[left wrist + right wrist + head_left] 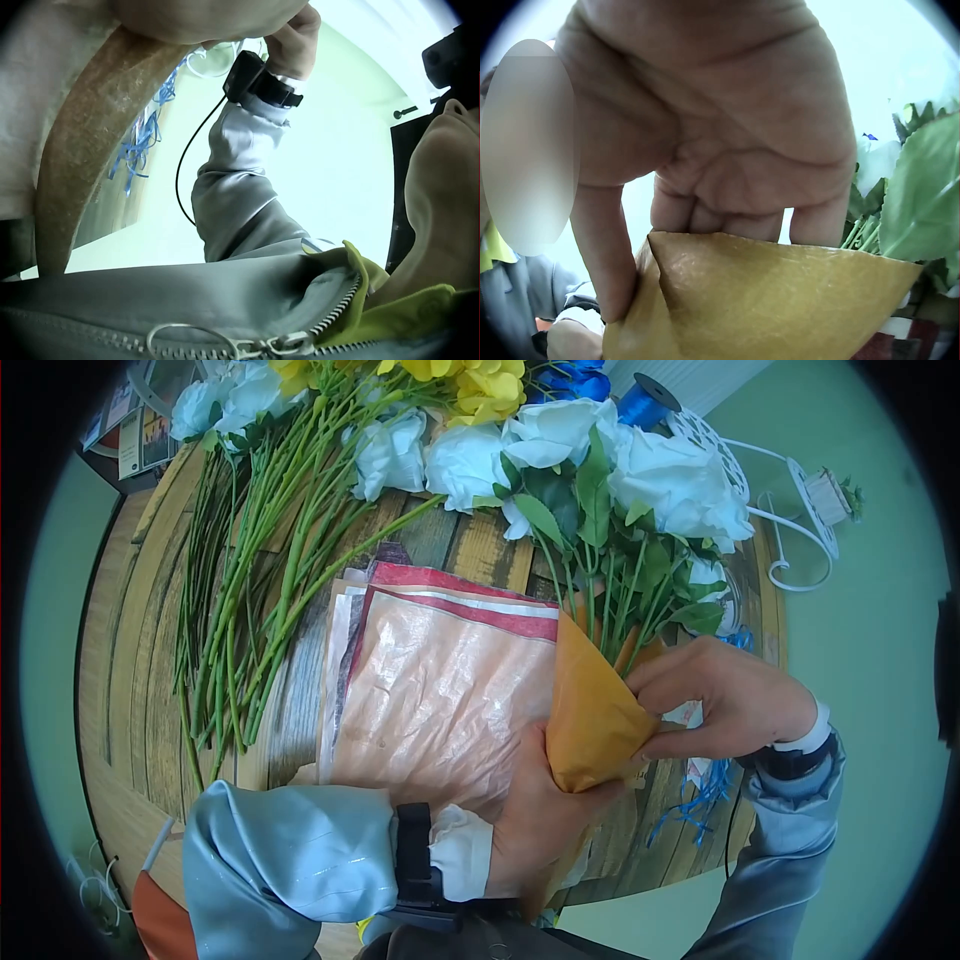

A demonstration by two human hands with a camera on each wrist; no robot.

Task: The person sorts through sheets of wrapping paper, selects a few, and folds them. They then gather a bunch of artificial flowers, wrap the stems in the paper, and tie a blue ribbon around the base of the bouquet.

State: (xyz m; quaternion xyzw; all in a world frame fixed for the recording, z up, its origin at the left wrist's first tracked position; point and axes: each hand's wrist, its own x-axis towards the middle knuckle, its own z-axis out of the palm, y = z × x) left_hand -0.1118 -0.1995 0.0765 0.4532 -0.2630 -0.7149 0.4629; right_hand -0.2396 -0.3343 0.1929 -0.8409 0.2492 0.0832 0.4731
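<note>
A bouquet of artificial white roses [680,480] with green leaves stands in a cone of yellow-brown wrapping paper [597,710]. My left hand [545,820] grips the cone's lower end, its thumb up along the left side. At the cone's right edge, my right hand [735,695] pinches the paper. In the right wrist view, that hand's thumb lies outside the paper [780,292] and its other fingers reach down behind the upper edge. Under and beside the bouquet lies a stack of pale pink wrapping sheets [440,680] with dark red borders.
Loose green stems [250,600] with white and yellow flowers [490,390] cover the left and back of the wooden table [140,690]. A blue ribbon spool [648,402] sits at the back. Curled blue ribbon [700,800] lies right, near a white metal stand [800,550].
</note>
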